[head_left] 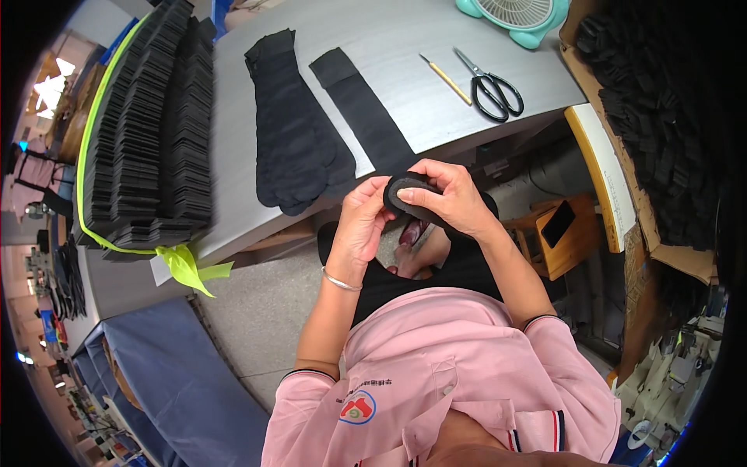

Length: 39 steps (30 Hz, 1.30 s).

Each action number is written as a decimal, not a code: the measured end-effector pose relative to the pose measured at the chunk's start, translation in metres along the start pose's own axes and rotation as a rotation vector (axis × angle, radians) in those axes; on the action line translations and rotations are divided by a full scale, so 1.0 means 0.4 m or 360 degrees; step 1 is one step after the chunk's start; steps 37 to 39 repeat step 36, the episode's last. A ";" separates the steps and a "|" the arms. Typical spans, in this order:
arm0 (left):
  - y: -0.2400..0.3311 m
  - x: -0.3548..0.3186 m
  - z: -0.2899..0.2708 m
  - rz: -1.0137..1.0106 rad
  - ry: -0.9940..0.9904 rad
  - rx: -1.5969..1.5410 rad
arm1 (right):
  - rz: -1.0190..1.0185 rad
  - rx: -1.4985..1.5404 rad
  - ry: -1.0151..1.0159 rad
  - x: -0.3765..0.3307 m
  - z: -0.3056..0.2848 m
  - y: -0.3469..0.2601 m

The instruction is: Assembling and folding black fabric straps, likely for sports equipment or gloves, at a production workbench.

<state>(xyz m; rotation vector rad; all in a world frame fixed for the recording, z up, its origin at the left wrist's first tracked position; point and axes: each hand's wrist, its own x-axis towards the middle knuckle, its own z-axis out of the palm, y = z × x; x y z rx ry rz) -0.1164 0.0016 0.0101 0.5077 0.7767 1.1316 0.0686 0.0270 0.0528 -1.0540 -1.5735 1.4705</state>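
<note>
A small black fabric piece (410,196) — soft, matte, bunched into a rounded loop — sits between both hands, held in the air just off the near edge of the desk (436,101), above the person's lap. The right hand (455,198) curls over it from the right, fingers wrapped across the top and thumb pressing the front, its grip closed tight on the cloth. The left hand (359,222) meets it from the left, fingertips pinching the loop's edge, grip narrow and also on the fabric; a thin silver bangle (341,281) rings that wrist. Both forearms rise from the lower edge, elbows bent, wrists angled toward each other, out of short pink sleeves with dark trim.

On the desk's pale grey, wood-grained top, near its front edge, lie two long flat black stockings: a thicker layered pile of stockings (294,132) and, just beside it to the right, a single thin stocking strip (362,109). Toward the far right corner lie black-handled scissors (490,86) with steel blades, and near them a slim yellow stick (447,80). A teal fan (517,15) stands at the far edge. Along the left side sits a tall ribbed stack of black cards (148,132) tied with a bright yellow-green ribbon (183,265). A cardboard box (685,257) of black pieces stands to the right, off the desk.
</note>
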 end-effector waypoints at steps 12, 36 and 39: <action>0.023 -0.001 -0.015 -0.0170 -0.0204 0.0095 | -0.0029 0.0064 0.0049 -0.006 0.006 0.027; 0.017 -0.026 0.030 0.0388 -0.0078 0.0687 | 0.0171 -0.0125 0.0200 -0.022 0.014 0.074; 0.017 -0.026 0.030 0.0388 -0.0078 0.0687 | 0.0171 -0.0125 0.0200 -0.022 0.014 0.074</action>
